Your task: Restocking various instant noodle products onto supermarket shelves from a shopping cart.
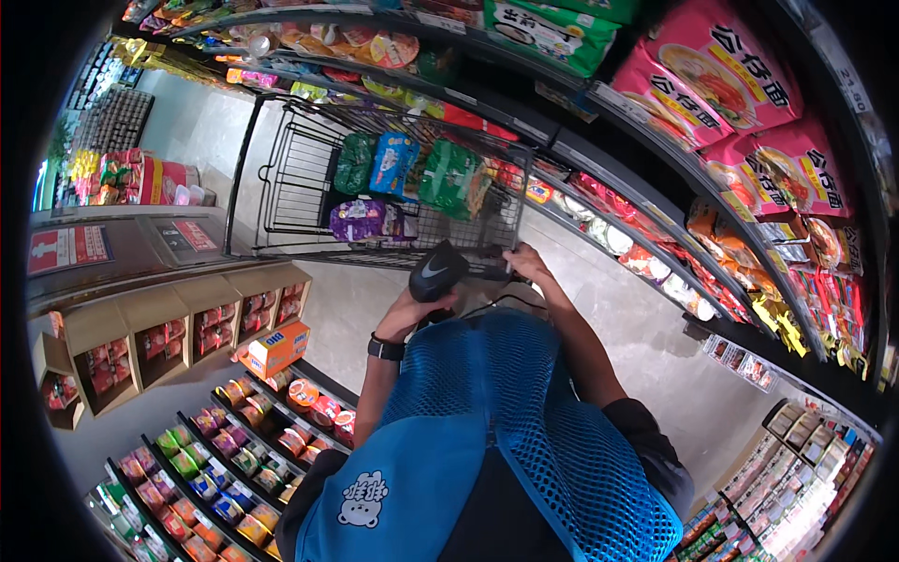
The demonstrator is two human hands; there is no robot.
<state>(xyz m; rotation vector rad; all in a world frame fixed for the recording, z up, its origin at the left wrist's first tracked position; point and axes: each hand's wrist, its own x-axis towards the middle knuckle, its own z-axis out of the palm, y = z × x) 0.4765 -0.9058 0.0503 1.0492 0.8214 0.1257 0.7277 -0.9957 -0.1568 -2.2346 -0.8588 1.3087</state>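
Note:
A black wire shopping cart [298,178] stands in front of me. In it lie a blue pack [395,167], a dark green pack [355,163], a larger green pack [448,178] and a purple pack [363,219]. My left hand [420,309] is wrapped round a black handheld scanner [440,270], whose head points up over the cart's near side. A dark band circles that wrist. At the near right corner of the cart, my right hand [529,263] is closed on its handle; the fingertips are partly hidden.
Shelves of pink noodle packs [726,70] run along the right. To the left are a wooden display shelf [211,298], an orange box [279,348] and tiered racks of cup noodles [229,450]. Grey floor [351,323] stretches between them. Further off stands a stack of goods [140,178].

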